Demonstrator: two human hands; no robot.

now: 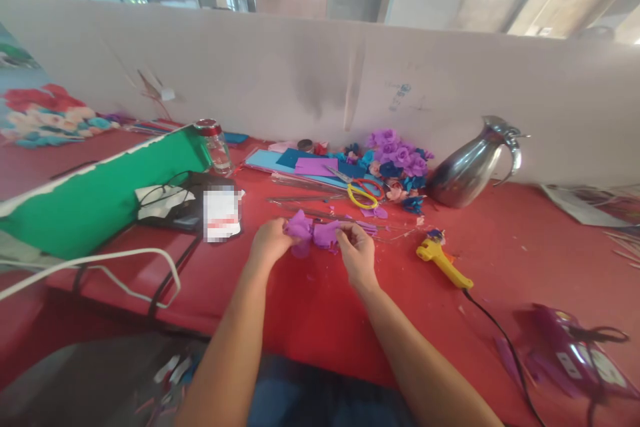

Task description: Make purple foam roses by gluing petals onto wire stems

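Observation:
Between my two hands, a purple paper flower [300, 227] and a purple paper petal [326, 233] meet side by side above the red tabletop. My left hand [270, 240] is closed on the flower at its left edge. At the other side, the fingers of my right hand [359, 257] pinch the petal's right edge. Whether the petal is joined to the flower I cannot tell. Just beyond lie thin purple strips and wire stems [310, 200]. Scissors [364, 193] with yellow and red handles rest past them, by sheets of blue and purple paper [316, 167].
A yellow glue gun [445, 263] with a black cord lies at right, near a steel jug [467, 163]. Finished paper flowers [397, 153] are heaped by the wall. On the left stand a lidded glass jar [217, 150] and a green box [115, 203]. A purple device [575, 353] sits front right.

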